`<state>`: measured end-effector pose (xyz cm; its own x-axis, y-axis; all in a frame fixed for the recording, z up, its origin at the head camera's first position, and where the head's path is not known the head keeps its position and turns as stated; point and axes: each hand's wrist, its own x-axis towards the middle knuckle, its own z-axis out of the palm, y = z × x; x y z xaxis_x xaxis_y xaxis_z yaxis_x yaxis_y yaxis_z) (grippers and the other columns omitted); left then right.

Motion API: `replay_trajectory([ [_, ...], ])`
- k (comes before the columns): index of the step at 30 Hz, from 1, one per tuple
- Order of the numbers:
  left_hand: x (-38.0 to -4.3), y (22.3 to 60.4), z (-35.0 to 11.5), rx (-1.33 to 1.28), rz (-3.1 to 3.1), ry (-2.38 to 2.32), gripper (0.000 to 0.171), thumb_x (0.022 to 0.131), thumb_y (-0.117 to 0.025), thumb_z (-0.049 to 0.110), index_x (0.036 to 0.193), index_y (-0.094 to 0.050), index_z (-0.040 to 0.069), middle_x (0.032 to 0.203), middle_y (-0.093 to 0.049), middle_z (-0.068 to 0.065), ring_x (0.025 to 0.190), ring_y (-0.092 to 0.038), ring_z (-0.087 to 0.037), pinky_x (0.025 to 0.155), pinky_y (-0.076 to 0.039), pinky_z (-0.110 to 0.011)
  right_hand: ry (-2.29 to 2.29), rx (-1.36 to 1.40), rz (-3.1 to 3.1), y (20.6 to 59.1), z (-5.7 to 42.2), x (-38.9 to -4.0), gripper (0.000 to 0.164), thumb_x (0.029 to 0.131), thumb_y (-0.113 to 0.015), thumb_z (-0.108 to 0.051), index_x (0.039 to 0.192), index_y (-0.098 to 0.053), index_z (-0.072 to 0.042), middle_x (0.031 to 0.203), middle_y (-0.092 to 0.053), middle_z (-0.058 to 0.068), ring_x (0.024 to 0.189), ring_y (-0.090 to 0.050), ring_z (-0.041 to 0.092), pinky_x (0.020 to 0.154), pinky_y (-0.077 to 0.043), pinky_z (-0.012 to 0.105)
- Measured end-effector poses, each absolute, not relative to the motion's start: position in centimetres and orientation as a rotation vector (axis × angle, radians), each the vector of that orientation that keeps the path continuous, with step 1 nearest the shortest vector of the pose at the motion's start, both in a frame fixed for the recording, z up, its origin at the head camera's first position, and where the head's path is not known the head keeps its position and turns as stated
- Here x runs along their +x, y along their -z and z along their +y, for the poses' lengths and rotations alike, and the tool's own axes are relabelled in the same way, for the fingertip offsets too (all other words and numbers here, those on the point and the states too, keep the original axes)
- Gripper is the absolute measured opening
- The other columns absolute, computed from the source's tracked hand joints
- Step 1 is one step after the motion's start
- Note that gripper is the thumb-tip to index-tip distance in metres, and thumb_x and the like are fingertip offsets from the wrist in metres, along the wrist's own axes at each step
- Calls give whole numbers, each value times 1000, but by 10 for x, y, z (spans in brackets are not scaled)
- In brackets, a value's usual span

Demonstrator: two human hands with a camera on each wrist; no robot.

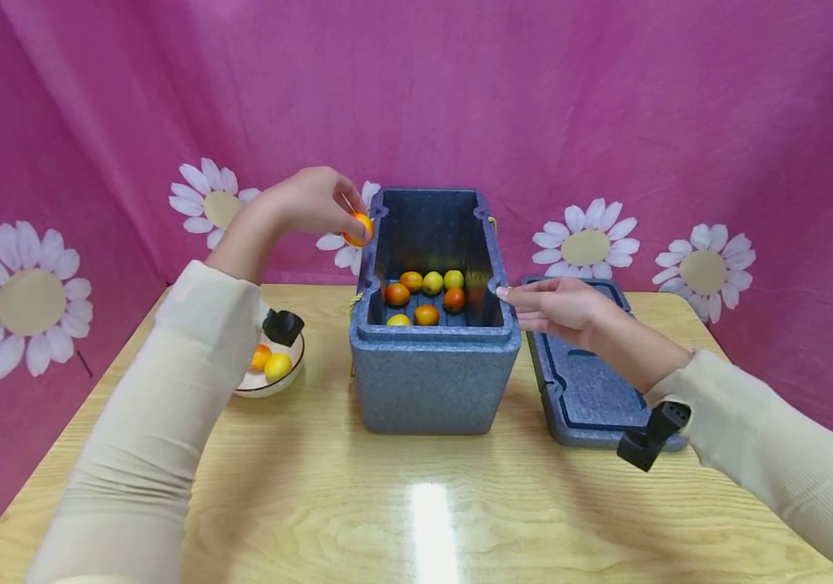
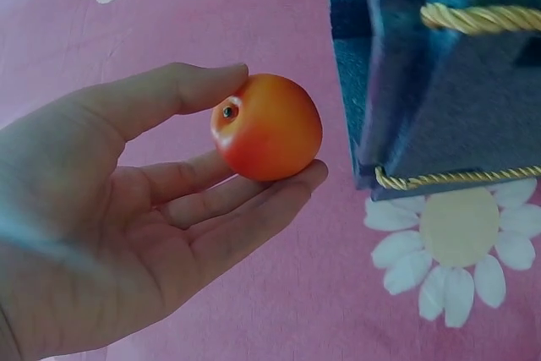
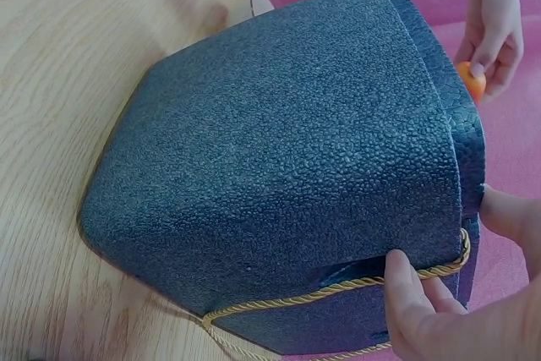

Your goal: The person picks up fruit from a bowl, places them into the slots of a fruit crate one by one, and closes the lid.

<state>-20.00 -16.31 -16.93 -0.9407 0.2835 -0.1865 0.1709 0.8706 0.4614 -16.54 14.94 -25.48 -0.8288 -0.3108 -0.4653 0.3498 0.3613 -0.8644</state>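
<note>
My left hand [image 1: 317,201] pinches a small orange-red fruit [image 2: 269,128] between thumb and fingertips, raised beside the left rim of a blue-grey foam cooler box [image 1: 431,389]. The fruit is smooth, with a dark stem dimple. The box stands lidless on the table. Several red-orange and yellow fruits [image 1: 427,315] lie on its floor. At the right side, my right hand [image 1: 558,308] holds the box's edge, thumb at the rim and fingertips against the outer wall by the gold rope [image 3: 338,287].
A pale bowl [image 1: 270,391] with a dark rim holds more fruits on the left, partly hidden by my left sleeve. On the right lies the box's lid [image 1: 591,389], partly under my right forearm. Behind the wooden table [image 1: 299,503] hangs a pink cloth [image 1: 416,97] with daisies.
</note>
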Motion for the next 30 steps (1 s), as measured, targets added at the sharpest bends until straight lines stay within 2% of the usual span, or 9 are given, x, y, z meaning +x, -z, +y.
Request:
replay_trajectory([
  [9, -211, 154, -136, 420, 2742, -717, 36, 88, -64, 23, 119, -62, 3, 117, -63, -14, 104, -57, -26, 93, -51, -33, 1494, 26, 2058, 253, 154, -165, 72, 98, -52, -33, 150, -19, 4, 155, -31, 19, 140, -36, 27, 100, -45, 20],
  [15, -218, 147, -116, 494, 2730, -734, 34, 90, -64, 24, 118, -63, 5, 119, -63, -12, 104, -58, -24, 94, -52, -32, 1468, 36, 2077, 253, 157, -163, 72, 98, -52, -36, 150, -22, 4, 154, -33, 18, 135, -41, 25, 104, -41, 26],
  [20, -222, 143, -100, 558, 2706, -735, 32, 91, -64, 24, 117, -64, 6, 118, -63, -10, 101, -58, -20, 97, -52, -30, 1450, 35, 2103, 255, 158, -160, 73, 97, -54, -38, 149, -25, 3, 152, -36, 18, 123, -51, 16, 104, -42, 27],
  [24, -227, 143, -89, 592, 2669, -744, 31, 91, -64, 25, 115, -66, 6, 115, -64, -9, 98, -58, -17, 96, -52, -28, 1446, 36, 2112, 258, 158, -156, 73, 96, -54, -38, 149, -26, 3, 152, -37, 18, 125, -51, 18, 105, -41, 29],
  [30, -236, 143, -81, 622, 2603, -815, 31, 91, -63, 23, 116, -65, 5, 111, -64, -7, 97, -58, -16, 97, -52, -26, 1454, 28, 2121, 260, 157, -150, 70, 97, -54, -37, 148, -29, 4, 151, -37, 19, 119, -55, 13, 106, -41, 30],
])
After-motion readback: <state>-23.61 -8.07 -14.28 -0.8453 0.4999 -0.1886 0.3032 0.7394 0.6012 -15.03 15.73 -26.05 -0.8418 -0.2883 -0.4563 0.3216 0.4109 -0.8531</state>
